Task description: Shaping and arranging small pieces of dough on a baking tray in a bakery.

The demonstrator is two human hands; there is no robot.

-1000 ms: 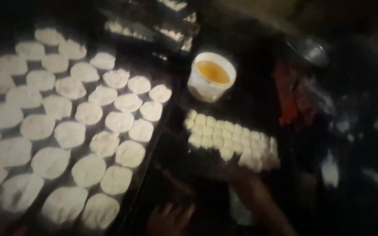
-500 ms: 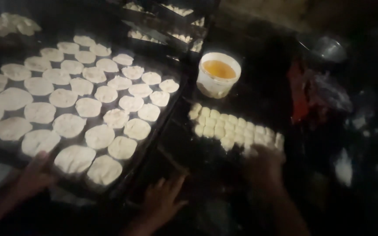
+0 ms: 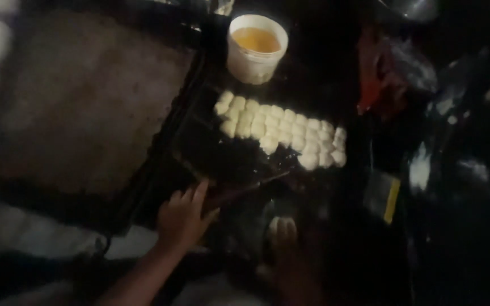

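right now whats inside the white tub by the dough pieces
The white tub holds a yellow-orange liquid, filling it near the rim. What lies beneath the liquid's surface cannot be seen. The dough pieces sit just below it.

Very dim, grainy and motion-blurred overhead view; weak light catches only the pale dough pieces (image 3: 282, 129) and white tub (image 3: 256, 48), edges falling black.
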